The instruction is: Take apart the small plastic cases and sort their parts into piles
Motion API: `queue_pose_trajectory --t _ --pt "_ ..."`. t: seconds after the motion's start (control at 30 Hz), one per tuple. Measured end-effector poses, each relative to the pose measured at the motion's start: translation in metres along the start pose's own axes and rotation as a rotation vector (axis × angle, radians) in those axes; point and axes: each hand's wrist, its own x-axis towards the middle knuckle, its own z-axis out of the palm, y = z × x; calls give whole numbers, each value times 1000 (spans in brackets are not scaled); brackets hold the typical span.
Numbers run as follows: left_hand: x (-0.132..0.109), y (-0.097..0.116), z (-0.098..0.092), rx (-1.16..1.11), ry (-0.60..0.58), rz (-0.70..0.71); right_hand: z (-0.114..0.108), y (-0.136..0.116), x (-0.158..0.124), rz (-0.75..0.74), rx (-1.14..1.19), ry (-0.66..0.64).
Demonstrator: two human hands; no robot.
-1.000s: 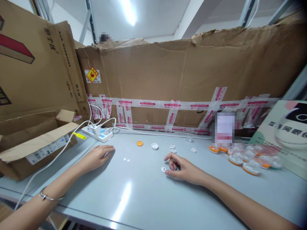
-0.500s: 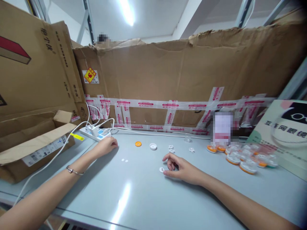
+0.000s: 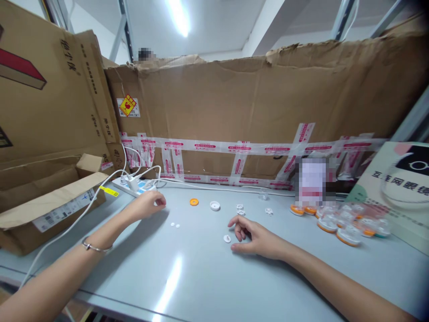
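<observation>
My left hand (image 3: 149, 205) is held over the table in front of the power strip, thumb and fingers curved with a gap between them and no object visible in it. Two tiny white discs (image 3: 174, 225) lie to its lower right. My right hand (image 3: 254, 236) rests on the table, thumb and index finger apart. Just left of its fingertips lies a round white piece (image 3: 227, 239) with a small raised part. Beyond the hands are an orange ring (image 3: 194, 202), a white round cup-like part (image 3: 215, 205) and small white openwork parts (image 3: 240, 209), with another such part (image 3: 268, 211) farther right.
Clear-topped round pieces with orange bases (image 3: 348, 236) cluster at the right, beside a printed box (image 3: 392, 179). A clear cup (image 3: 263, 194) stands at the back. A power strip (image 3: 134, 185) with cables and an open carton (image 3: 67, 197) are at left; cardboard (image 3: 208, 103) walls the back.
My left hand's thumb and fingers have parted slightly, and its wrist has shifted a little left. My right fingertips have come away from the round white piece, which stays on the table.
</observation>
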Motion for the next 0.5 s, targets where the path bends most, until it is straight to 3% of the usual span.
queue_pose_trajectory --t 0.1,0.2,0.27,0.37,0.5 --pt "0 56 6 -110 59 103 -1 0 1 -3 2 -10" --pt "2 111 28 -139 -52 308 -1 0 1 -13 6 -13" --pt "6 134 45 -144 -106 362 -1 0 1 -24 15 -14" --pt "13 144 63 -170 -129 365 -2 0 1 -36 25 -28" --pt "18 140 69 -256 -134 353 -2 0 1 -41 27 -27"
